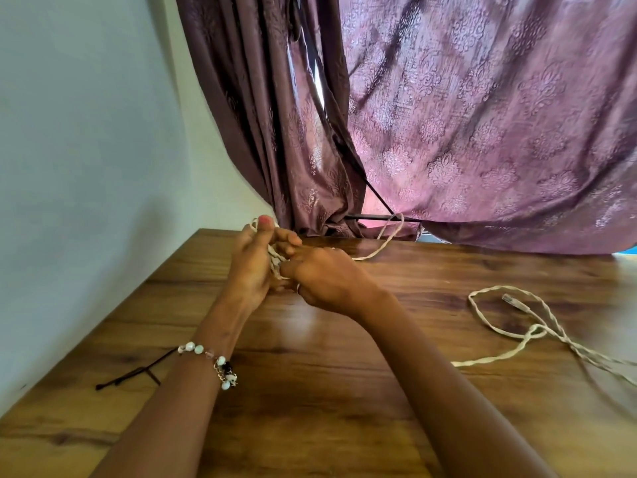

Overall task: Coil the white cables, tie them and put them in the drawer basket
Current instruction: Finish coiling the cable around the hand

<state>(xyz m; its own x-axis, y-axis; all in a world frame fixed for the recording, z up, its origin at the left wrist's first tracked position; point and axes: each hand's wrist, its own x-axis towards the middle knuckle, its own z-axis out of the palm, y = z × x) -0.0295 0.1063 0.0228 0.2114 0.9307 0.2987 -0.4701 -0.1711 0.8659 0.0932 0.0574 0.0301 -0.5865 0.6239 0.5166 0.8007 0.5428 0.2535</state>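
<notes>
Left hand (250, 267): closed around a small bundle of white cable (274, 262), thumb raised at the top, centre of the frame just above the tabletop (310, 391). Right hand (327, 279): closed, its fingers (293, 241) pinching and working the same bundle from the right. Both hands meet on the cable; the number of turns already gathered cannot be counted, since the fingers cover most of them.

From the hands a free length of the same cable runs right and back, rising in a loop (393, 229) toward the curtain (482, 132) at the centre-rear edge of the tabletop. Its far end is hidden.

A second white cable (537, 329) lies loose at the right of the frame, in open loops, with a clear plug (509, 300) at one end resting on the wood. It runs off the lower right edge.

Handling assessment: the cable appears thin, light and limp, with a twisted texture; it should bend readily but is likely to spring out of its coil if grip slackens. Best held across the gathered turns at mid-bundle, with the plug end kept clear of strain.

A thin dark tie (127, 377) lies at the lower left of the tabletop, apart from both hands.

Containers: no drawer or basket is visible in this view; its contents cannot be reported.
</notes>
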